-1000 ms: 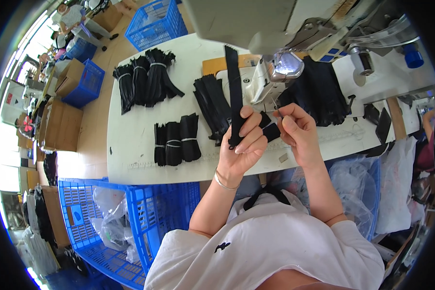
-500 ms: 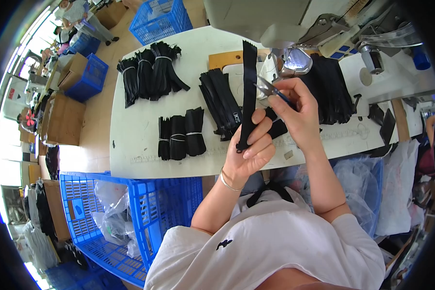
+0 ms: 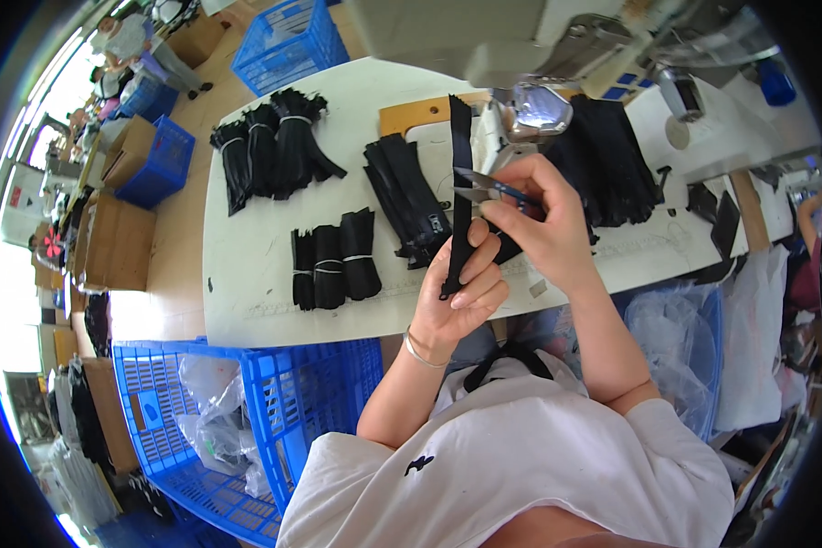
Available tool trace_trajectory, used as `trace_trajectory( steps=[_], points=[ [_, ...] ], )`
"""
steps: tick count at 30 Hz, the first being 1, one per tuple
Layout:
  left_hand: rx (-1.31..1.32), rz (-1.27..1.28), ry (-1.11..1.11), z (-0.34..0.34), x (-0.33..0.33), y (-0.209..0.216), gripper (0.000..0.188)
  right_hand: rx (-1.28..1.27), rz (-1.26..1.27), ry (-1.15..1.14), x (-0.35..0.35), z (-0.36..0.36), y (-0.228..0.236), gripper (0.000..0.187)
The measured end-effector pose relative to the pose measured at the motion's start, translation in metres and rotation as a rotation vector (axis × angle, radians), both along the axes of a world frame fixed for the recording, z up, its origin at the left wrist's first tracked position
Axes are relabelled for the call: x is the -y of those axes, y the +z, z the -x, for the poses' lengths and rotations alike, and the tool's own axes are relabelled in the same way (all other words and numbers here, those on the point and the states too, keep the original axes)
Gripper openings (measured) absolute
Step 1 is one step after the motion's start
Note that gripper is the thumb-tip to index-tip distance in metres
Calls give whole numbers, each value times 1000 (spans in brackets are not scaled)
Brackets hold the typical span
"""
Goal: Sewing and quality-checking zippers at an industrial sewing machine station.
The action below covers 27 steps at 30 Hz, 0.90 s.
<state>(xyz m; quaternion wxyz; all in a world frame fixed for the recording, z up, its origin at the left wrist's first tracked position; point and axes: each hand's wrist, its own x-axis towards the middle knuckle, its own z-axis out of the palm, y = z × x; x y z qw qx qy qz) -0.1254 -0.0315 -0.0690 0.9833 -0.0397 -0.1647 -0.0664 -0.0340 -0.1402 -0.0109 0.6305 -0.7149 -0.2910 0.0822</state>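
Note:
A long black zipper stands upright in my left hand, its lower part pinched between thumb and fingers. My right hand is closed round small thread snips, whose blades lie at the zipper's edge about halfway up. Whether the blades cut anything is too small to tell. Left of my hands, a loose stack of black zippers lies on the white table. Another black stack rests beyond my right hand. Tied black bundles and larger tied bundles lie farther left.
A sewing machine head overhangs the table's far side. Below the table's left front edge stands a blue crate with clear plastic bags inside. Another blue crate is on the floor beyond. A person stands at the far left.
The snips have moved down and left, so their blades now meet the zipper's edge. Both hands shifted slightly left and keep their holds; the whole view has shifted a little.

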Motion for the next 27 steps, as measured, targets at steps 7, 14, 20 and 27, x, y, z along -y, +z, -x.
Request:
trace_trajectory(
  steps=[7,14,20,27],
  points=[
    [28,194,-114,7,-2,8,9,50,-163,-60,13,3,9,19],
    [113,272,-147,9,2,14,8,6,-197,-68,21,12,9,18],
    [154,280,-171,11,4,18,8,11,-185,-68,23,18,10,19],
    [-499,-1069,901,15,9,22,21,310,105,-211,25,25,17,26]
  ],
)
